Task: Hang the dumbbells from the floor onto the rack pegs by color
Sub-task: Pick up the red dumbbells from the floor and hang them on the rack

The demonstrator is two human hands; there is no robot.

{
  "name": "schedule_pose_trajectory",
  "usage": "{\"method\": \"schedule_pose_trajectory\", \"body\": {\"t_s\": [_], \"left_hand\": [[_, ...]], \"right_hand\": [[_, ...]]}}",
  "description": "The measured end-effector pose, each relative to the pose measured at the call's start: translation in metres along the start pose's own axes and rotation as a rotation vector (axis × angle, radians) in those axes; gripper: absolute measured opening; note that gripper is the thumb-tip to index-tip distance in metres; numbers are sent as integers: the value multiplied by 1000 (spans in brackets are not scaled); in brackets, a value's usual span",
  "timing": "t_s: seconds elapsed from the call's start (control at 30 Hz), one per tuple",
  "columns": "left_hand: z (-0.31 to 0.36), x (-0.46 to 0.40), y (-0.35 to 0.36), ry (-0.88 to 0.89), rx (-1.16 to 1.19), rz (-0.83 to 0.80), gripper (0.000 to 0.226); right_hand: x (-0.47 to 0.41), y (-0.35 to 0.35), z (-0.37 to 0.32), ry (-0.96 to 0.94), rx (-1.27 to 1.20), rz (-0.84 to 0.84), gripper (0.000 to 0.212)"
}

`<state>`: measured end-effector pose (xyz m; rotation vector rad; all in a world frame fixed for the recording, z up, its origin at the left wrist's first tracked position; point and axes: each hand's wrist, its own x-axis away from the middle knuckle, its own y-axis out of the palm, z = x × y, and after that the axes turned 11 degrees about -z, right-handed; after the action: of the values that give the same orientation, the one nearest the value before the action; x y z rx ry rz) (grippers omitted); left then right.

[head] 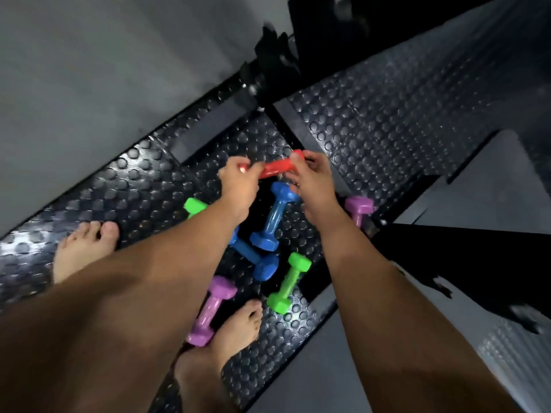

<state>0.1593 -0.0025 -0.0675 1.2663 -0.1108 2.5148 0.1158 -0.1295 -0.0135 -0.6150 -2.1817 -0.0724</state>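
Note:
A red dumbbell [275,168] is held low over the studded black floor mat [143,189], with my left hand [238,181] gripping its left end and my right hand [313,186] gripping its right end. Below it lie two blue dumbbells [272,217] [256,259], crossing near each other. A green dumbbell [287,283] lies to their right and another green one [193,206] shows partly behind my left forearm. One purple dumbbell [210,311] rests by my right foot and a second purple one [359,208] lies right of my right wrist.
My bare left foot [82,248] and right foot [226,338] stand on the mat. A black frame bar [286,126] and dark rack parts [277,55] rise at the top. A grey wall fills the upper left. A black shape [462,263] sits at right.

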Motion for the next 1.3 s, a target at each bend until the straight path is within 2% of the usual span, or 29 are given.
{"method": "schedule_pose_trajectory", "body": {"t_s": [0.03,0.17,0.27,0.37,0.43,0.53,0.63,0.73,0.87,1.1,1.3], "left_hand": [[16,29,-13,50,-48,-18,25],[93,151,-58,133,-129,-226,29],[184,248,-86,232,-131,-319,28],[297,362,-121,311,-194,-378,28],[364,429,-137,395,-224,-426,29],[470,525,-161,605,-319,-390,23],[547,586,-184,788,-391,-374,19],[595,619,-201,919,-527,-400,23],[635,641,-201,1019,-773,-432,28],[680,623,-172,1040,-972,-571,26],[723,565,-104,954,-1048,-804,13]], "right_hand": [[27,2,-18,-23,-35,-23,21],[157,7,-86,-72,-83,-125,21],[255,12,-160,-43,-162,-173,20],[377,22,-267,-38,-183,-247,25],[450,27,-330,-96,-173,-274,32],[561,40,-421,-252,-200,-278,42],[631,59,-479,-411,-225,-239,47],[668,74,-508,-549,-255,-164,52],[685,75,-525,-622,-262,-85,52],[659,58,-541,-604,-300,-11,55],[603,11,-562,-552,-255,144,55]]}}
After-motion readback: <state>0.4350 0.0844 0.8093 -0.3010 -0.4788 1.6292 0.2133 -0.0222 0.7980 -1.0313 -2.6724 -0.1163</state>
